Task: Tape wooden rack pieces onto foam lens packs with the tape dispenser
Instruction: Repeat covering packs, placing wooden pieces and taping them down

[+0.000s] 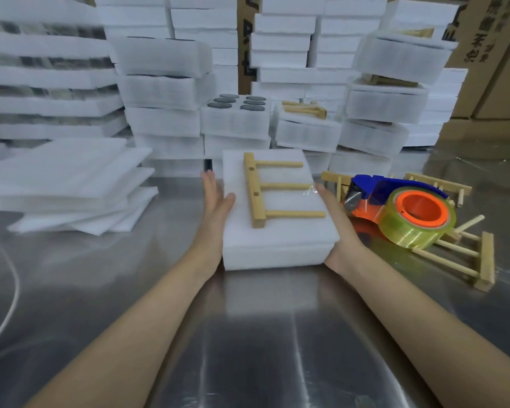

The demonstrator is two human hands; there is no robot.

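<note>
foam stacks at the left edge are blurred; tape dispenser hides part of wooden racks.

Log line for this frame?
left hand: flat against foam pack, left side | right hand: flat against its right side | wooden rack piece: lying on top | tape dispenser: unheld, right of pack

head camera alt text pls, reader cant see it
The left hand and right hand press flat against the sides of a foam lens pack on a steel table, a three-pronged wooden rack piece lying on top. A blue and orange tape dispenser lies to its right among spare rack pieces; stacked foam packs fill the background.
</note>
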